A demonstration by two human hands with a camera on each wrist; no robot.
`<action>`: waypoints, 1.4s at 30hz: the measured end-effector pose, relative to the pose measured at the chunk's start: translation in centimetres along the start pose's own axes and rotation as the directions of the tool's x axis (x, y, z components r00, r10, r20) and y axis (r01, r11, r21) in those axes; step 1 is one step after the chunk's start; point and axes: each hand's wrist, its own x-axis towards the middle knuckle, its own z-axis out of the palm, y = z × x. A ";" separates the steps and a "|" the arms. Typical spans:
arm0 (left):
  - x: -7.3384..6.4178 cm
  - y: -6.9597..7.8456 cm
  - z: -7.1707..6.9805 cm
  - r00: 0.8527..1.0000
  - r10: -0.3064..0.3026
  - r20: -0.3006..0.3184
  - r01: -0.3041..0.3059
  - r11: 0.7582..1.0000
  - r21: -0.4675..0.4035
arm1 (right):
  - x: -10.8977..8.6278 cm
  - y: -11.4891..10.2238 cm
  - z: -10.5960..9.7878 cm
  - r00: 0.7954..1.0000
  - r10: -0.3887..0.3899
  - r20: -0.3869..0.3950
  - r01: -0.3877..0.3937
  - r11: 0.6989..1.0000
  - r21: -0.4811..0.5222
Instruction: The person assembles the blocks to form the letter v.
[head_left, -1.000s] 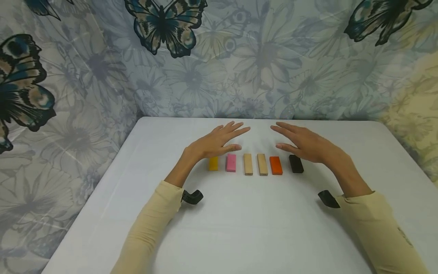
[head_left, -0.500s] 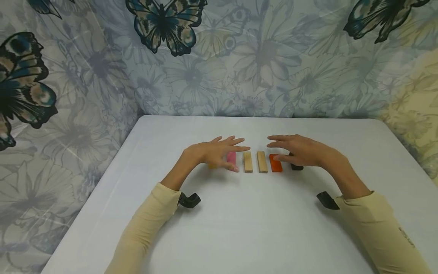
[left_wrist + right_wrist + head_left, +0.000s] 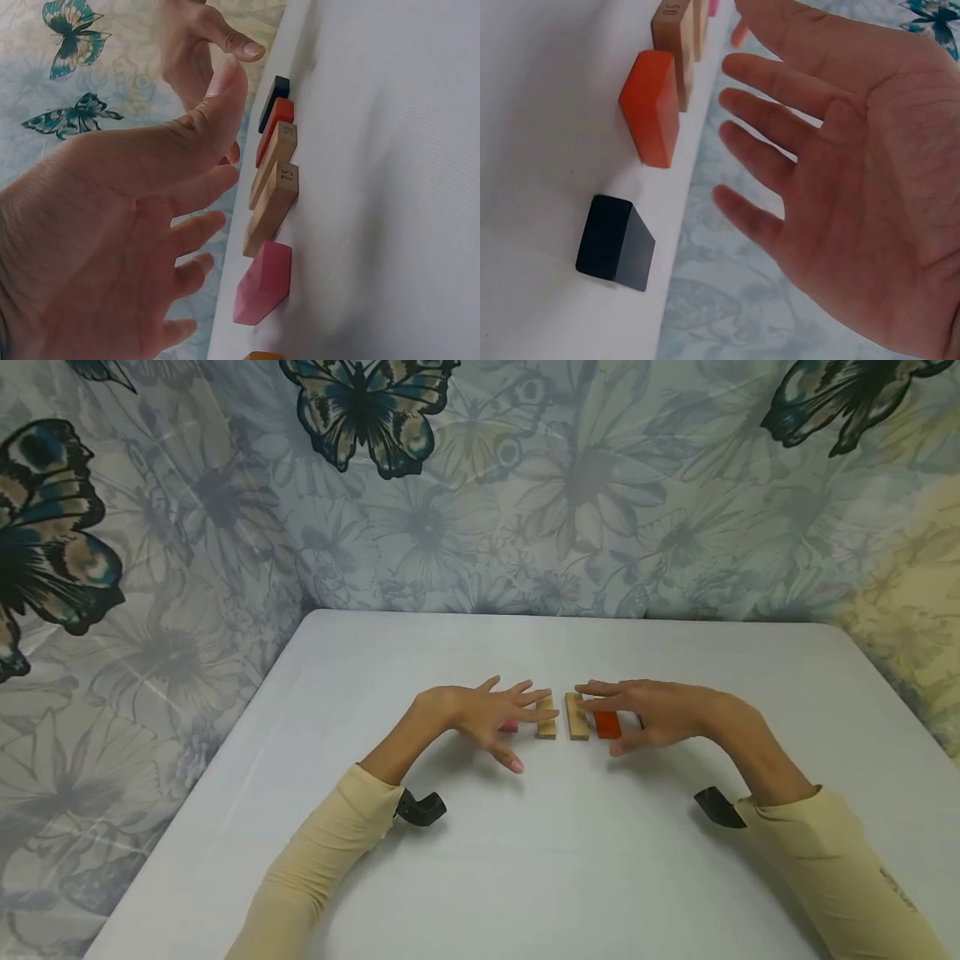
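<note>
A row of small blocks lies on the white table. My left hand [image 3: 483,717] hovers palm down over the row's left end, fingers spread, holding nothing. It covers most of the pink block [image 3: 264,283]; the yellow block [image 3: 264,355] shows only at the edge of the left wrist view. Over the other end hovers my right hand [image 3: 660,710], its fingers extended and holding nothing. Below it are the orange block [image 3: 651,109] and the black block [image 3: 609,238]. Between the hands lie two plain wooden blocks, the left one [image 3: 547,727] and the right one [image 3: 576,720], with numbers on their ends.
The white table [image 3: 540,868] reaches back to a cloth backdrop [image 3: 480,527] printed with flowers and butterflies. A black wrist mount [image 3: 422,810] sticks out at the left sleeve, and another black mount [image 3: 720,807] at the right sleeve.
Both hands have come down and nearer over the row, with the fingertips closer to the wooden blocks. More of the pink, yellow and black blocks is now covered. The blocks themselves have not visibly moved.
</note>
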 end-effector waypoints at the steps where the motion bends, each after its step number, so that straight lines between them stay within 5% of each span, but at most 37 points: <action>1: 0.0 0.0 0.0 1.000 -0.003 0.010 0.003 1.000 0.005 | 0.0 -0.1 0.0 1.000 -0.010 0.005 0.010 1.000 0.005; 9: 0.5 0.1 0.0 0.999 0.043 0.025 -0.044 0.998 0.034 | -0.1 0.1 0.6 0.999 -0.049 0.023 0.049 0.999 -0.011; 14: 0.2 -0.1 0.2 0.999 0.013 0.049 -0.014 1.000 0.012 | 0.3 -0.1 0.6 0.997 -0.073 0.029 0.073 0.997 -0.012; 33: 1.1 0.2 0.1 0.997 0.026 0.068 -0.031 0.997 0.075 | 0.2 0.0 0.6 0.998 -0.011 0.067 0.011 1.000 -0.010; 39: 0.7 -0.2 0.8 0.995 0.088 -0.037 -0.087 0.996 0.022 | 0.2 0.1 0.7 0.999 -0.034 -0.003 0.034 0.999 0.013; 42: 0.8 -0.8 1.6 0.980 0.153 -0.130 -0.149 0.988 0.041 | -0.7 0.5 0.4 0.996 -0.043 -0.073 0.042 0.999 -0.010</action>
